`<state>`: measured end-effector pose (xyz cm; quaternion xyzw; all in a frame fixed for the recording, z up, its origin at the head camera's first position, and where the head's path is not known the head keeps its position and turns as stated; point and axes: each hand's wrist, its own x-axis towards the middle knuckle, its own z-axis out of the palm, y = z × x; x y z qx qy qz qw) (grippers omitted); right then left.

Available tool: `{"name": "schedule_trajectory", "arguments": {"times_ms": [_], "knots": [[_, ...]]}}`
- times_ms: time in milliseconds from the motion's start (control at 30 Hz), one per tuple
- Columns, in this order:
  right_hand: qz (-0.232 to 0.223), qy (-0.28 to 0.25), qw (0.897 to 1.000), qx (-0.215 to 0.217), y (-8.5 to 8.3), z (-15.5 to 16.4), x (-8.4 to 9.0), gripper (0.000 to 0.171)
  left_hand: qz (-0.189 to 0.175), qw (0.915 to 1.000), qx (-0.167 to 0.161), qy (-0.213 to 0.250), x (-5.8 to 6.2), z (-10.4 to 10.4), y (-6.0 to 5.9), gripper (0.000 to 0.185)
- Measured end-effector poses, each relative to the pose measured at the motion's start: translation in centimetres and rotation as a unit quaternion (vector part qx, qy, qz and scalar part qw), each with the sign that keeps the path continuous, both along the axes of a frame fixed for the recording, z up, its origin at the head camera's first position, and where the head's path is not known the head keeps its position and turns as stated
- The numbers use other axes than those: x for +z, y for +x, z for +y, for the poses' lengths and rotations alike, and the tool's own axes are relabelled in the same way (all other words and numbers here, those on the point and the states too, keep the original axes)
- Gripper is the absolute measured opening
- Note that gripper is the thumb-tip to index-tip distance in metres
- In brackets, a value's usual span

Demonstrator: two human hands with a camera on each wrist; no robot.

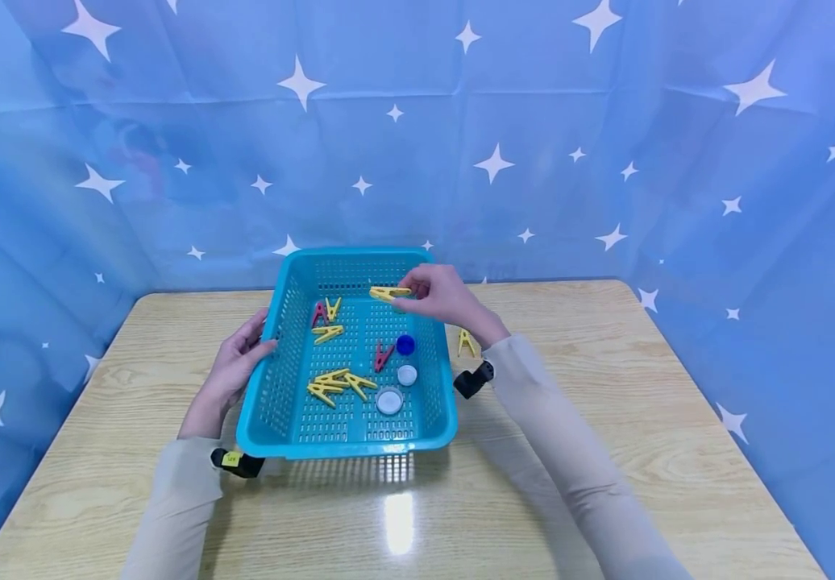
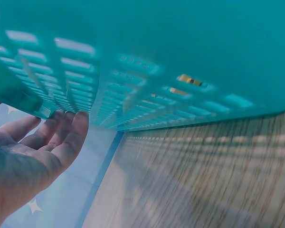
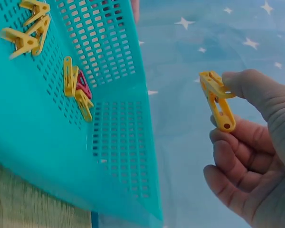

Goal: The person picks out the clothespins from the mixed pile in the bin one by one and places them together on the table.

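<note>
A blue-green perforated basket is over the middle of the table. My left hand grips its left rim, with the thumb over the edge and the fingers against the outer wall. Above the far right part of the basket, my right hand pinches a yellow clothespin between thumb and fingers. Inside lie several other yellow clothespins, a red clothespin towards the back left and another red clothespin near a blue bottle cap. Two white caps lie nearer the front.
One more yellow clothespin lies on the wooden table, right of the basket and beside my right forearm. A blue curtain with white stars hangs behind the table and along its sides.
</note>
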<state>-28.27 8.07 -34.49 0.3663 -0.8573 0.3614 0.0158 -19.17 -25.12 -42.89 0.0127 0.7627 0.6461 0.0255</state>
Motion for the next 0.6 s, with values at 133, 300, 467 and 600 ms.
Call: {"name": "schedule_trajectory", "arguments": {"times_ms": [133,300,467,600], "knots": [[0.009,0.002,1.0,-0.016,0.4,1.5,0.1,0.02,-0.002,1.0,0.001,0.003,0.1,0.0,0.0,0.062],[-0.002,0.004,0.999,-0.044,0.8,3.2,0.2,0.017,-0.001,1.0,-0.001,0.007,0.1,0.0,0.0,0.062],[-0.008,-0.001,0.998,-0.066,1.1,4.8,0.1,0.018,0.0,1.0,-0.001,0.005,0.1,0.1,0.0,0.062],[0.001,-0.004,0.997,-0.081,1.4,6.2,-0.2,0.018,-0.001,1.0,0.0,0.001,0.1,0.1,0.0,0.063]]}}
